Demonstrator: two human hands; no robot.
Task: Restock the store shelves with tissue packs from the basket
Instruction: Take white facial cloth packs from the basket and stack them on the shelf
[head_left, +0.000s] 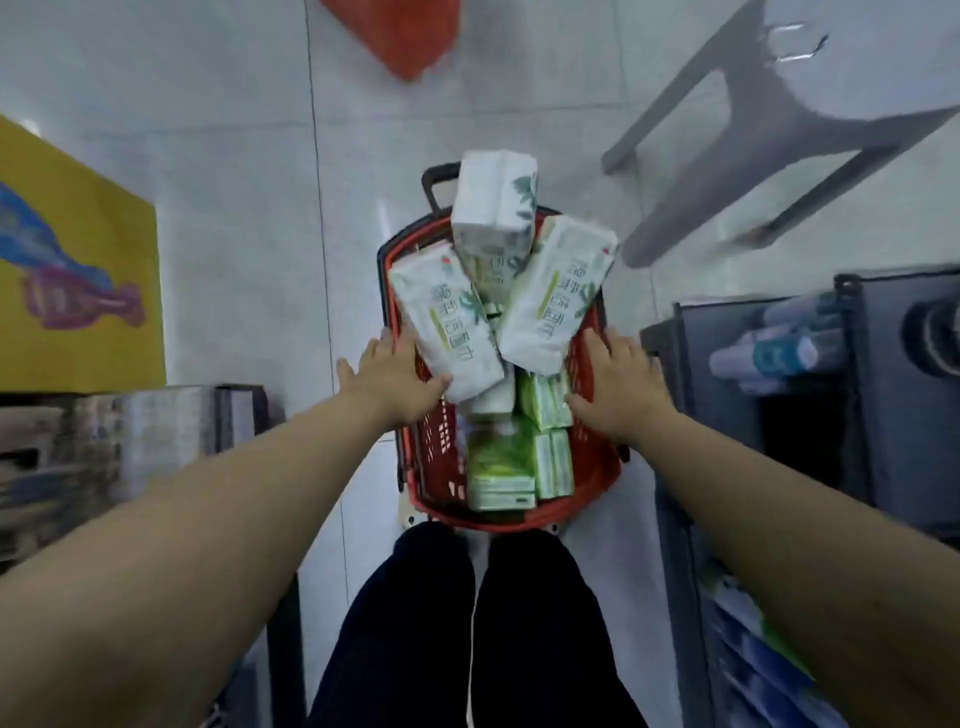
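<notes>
Reaching left hand (395, 376): lay spread, gripping nothing, against the long white plastic-wrapped tissue pack (447, 322).
Red plastic mesh basket (597, 467): held that pack, leaning; best gripped mid-length, I'd say.
Right hand (618, 389): rested spread on the rim, holding nothing.

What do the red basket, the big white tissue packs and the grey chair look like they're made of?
Red basket: looks like rigid moulded plastic, from its slotted walls and slight sheen. Large white tissue packs: thin glossy plastic film, showing crinkles and highlights over printed lettering. Grey chair: probably matt moulded plastic, though it is blurred.
</notes>
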